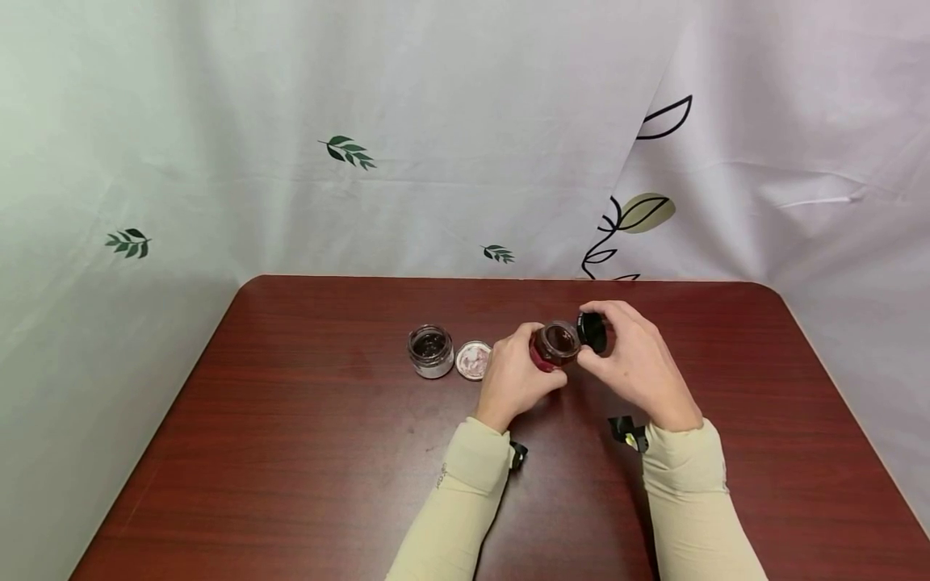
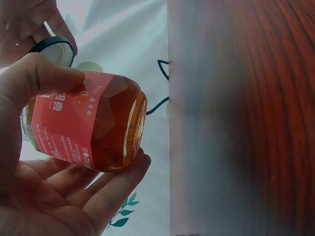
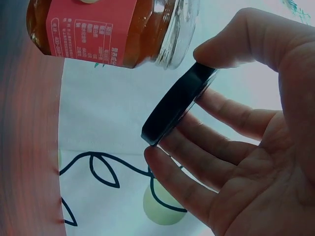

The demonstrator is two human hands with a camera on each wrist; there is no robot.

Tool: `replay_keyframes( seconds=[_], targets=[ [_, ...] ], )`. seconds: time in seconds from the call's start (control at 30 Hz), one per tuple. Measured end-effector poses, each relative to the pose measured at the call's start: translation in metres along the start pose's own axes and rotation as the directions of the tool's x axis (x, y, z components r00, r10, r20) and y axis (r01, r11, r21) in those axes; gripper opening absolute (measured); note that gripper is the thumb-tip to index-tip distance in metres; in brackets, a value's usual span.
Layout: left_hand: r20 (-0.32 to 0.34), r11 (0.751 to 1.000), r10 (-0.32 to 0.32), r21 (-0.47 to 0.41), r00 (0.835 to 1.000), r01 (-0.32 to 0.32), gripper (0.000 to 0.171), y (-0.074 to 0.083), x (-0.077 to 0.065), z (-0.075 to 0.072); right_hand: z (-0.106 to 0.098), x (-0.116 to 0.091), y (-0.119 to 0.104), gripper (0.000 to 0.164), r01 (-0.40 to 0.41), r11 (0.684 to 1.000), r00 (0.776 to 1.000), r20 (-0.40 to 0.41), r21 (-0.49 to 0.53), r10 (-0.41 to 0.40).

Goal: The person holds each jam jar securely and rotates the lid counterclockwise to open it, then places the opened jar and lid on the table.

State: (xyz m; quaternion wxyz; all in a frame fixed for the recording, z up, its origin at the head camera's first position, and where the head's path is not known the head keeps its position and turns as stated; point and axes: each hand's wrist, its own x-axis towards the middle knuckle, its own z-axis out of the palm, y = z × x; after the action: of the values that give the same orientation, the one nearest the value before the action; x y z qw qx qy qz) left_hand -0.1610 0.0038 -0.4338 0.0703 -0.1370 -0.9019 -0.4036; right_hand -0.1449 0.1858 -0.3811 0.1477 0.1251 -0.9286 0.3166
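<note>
My left hand (image 1: 514, 373) grips a glass jam jar (image 2: 115, 123) with a red label and amber-red contents. In the head view the jar's mouth is uncovered. Beside that mouth, my right hand (image 1: 639, 359) holds a black lid (image 3: 177, 105) by its edge, thumb on one side and fingers on the other. The lid is tilted and apart from the jar's glass rim (image 3: 179, 34). To the left on the table stands a second glass jar (image 1: 432, 352), uncovered, with dark contents. A pale round lid (image 1: 473, 360) lies next to it, partly hidden by my left hand.
Everything is over a reddish-brown wooden table (image 1: 305, 452) with rounded back corners. A white curtain (image 1: 436, 97) printed with leaves hangs behind its back edge. Black wrist devices (image 1: 628, 433) are strapped at the sleeves.
</note>
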Motion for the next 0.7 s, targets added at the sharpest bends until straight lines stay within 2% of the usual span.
replay_keyframes(
  seconds=[0.53, 0.7],
  targets=[
    [0.0, 1.0, -0.012, -0.022, 1.0, 0.012, 0.062, -0.0024, 0.0005, 0.0002, -0.0022, 0.0004, 0.005, 0.048, -0.022, 1.0, 0.998, 0.062, -0.01, 0.022],
    [0.01, 0.999, -0.028, -0.04, 1.0, 0.028, 0.06, -0.0033, 0.0003, 0.0005, -0.0029, 0.0004, 0.0052, 0.048, -0.05, 0.999, 0.995, 0.089, -0.017, 0.052]
  ],
)
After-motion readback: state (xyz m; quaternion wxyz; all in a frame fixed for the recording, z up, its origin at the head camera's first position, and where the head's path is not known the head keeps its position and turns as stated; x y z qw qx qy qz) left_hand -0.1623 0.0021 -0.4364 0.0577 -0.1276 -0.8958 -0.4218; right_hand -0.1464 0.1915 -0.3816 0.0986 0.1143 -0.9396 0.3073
